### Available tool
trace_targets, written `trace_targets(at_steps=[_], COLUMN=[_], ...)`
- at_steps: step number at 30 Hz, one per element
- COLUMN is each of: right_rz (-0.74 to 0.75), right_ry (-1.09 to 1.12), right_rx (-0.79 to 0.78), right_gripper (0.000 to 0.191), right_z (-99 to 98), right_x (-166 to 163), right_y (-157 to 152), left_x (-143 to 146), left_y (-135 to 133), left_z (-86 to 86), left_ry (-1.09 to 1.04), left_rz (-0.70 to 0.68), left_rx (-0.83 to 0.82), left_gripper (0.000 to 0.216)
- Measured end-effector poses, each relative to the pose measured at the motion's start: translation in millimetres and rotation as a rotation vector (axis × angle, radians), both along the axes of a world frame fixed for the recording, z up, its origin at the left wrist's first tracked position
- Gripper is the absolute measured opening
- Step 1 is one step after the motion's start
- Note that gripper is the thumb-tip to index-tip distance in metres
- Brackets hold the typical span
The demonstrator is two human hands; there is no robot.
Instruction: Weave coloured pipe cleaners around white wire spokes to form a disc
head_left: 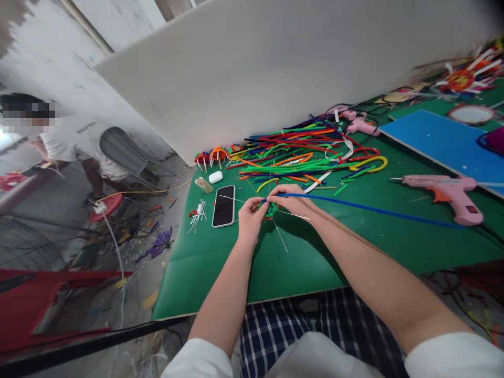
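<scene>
My left hand (252, 211) is closed in a pinch on the edge of a small round green piece (271, 210). Thin pale sticks (281, 235) radiate out from this piece like spokes. A long, narrow blue strip (366, 208) is pinched in my right hand (289, 194). One end of the strip meets the round piece between my fingertips; the rest trails to the right across my forearm. My fingers partly hide the round piece. A black-screened phone (223, 206) lies left of my left hand.
A heap of coloured strips (299, 149) lies along the white partition (271, 68). To the right are a pink glue gun (444, 190) and a blue board (449, 142). A white case (216, 177) and loose white sticks (199, 214) are on the left. Another person (71, 136) bends beyond the table.
</scene>
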State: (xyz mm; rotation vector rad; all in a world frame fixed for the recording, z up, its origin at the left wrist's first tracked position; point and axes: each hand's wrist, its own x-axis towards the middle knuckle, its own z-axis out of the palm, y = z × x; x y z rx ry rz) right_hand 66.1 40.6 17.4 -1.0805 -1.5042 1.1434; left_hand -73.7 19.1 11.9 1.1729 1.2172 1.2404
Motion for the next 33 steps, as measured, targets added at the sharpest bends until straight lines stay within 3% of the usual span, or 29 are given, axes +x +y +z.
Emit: trace_targets(at_steps=[9,20,26,33], right_rz=[0.091,0.096,0.137,0.078], right_ry=[0.032,-0.007,0.007,0.031], right_rx=[-0.08,-0.09,-0.079,0.005], right_gripper=[0.02,0.018,0.018,0.018], right_z=[-0.2,-1.0,-2.0,-4.2], right_x=[3,5,6,5], right_y=[3,5,6,5], left_x=[-3,-3,-4,-4], left_y=[2,0,2,3], left_z=[2.4,8.1,6.6,1.6], left_ry=[-0.009,-0.018,-0.031,-0.014], left_rz=[0.043,0.025,0.04,0.034], left_rx=[-0.008,-0.09,-0.101,-0.094], left_gripper=[0.03,0.037,0.036,0.035])
